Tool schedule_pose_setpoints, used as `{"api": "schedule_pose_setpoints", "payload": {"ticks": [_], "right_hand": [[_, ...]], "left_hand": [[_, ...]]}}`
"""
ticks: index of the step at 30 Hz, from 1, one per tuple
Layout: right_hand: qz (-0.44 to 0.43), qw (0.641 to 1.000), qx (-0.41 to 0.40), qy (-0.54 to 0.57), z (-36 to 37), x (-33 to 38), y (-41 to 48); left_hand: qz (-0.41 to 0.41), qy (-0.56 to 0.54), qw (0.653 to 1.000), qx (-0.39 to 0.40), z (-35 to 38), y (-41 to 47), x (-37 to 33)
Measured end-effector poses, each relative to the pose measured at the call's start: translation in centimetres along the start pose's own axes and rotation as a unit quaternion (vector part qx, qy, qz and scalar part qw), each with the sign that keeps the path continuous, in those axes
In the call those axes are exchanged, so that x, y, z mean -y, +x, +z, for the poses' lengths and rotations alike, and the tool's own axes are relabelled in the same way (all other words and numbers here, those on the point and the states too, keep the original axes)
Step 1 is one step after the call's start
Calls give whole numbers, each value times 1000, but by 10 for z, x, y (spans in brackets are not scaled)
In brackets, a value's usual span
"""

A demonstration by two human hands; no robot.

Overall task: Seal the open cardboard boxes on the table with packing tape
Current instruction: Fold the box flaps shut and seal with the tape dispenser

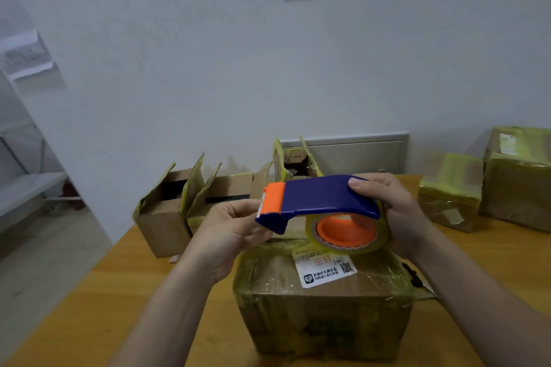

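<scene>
A blue tape dispenser (pixel 322 197) with an orange cutter end and an orange-cored roll of clear tape (pixel 348 232) hangs above a closed, tape-wrapped cardboard box (pixel 325 307) with a white label, in front of me. My right hand (pixel 393 211) grips the dispenser's rear and the roll. My left hand (pixel 235 229) pinches at the cutter end, fingers curled by the blade. Three open boxes stand behind: one at the left (pixel 167 211), one beside it (pixel 229 191), one further back (pixel 295 161), all with flaps up.
The wooden table (pixel 104 307) runs to a white wall. Two taped boxes sit at the right, a smaller one (pixel 450 197) and a larger one (pixel 518 179). A grey metal panel (pixel 357 155) leans on the wall. Shelving stands at the far left.
</scene>
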State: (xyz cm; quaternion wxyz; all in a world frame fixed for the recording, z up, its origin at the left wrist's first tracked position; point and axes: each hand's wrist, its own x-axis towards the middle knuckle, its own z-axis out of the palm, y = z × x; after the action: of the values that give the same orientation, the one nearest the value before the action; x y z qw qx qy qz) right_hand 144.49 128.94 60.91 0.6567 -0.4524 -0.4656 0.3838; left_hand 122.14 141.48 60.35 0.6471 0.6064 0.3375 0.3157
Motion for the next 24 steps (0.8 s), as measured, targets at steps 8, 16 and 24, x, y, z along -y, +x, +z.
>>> {"api": "schedule_pose_setpoints", "payload": {"ticks": [8,16,24], "right_hand": [[-5,993,27,-112,9,12,11],[-5,978,30,-204,1,24,19],[13,970,77,-229,3,28,23]], "left_hand": [[-16,55,998,-17,-21,5,0],[-34,115,993,-9,-28,8,4],[-64,191,978,47,-36,11,0]]}}
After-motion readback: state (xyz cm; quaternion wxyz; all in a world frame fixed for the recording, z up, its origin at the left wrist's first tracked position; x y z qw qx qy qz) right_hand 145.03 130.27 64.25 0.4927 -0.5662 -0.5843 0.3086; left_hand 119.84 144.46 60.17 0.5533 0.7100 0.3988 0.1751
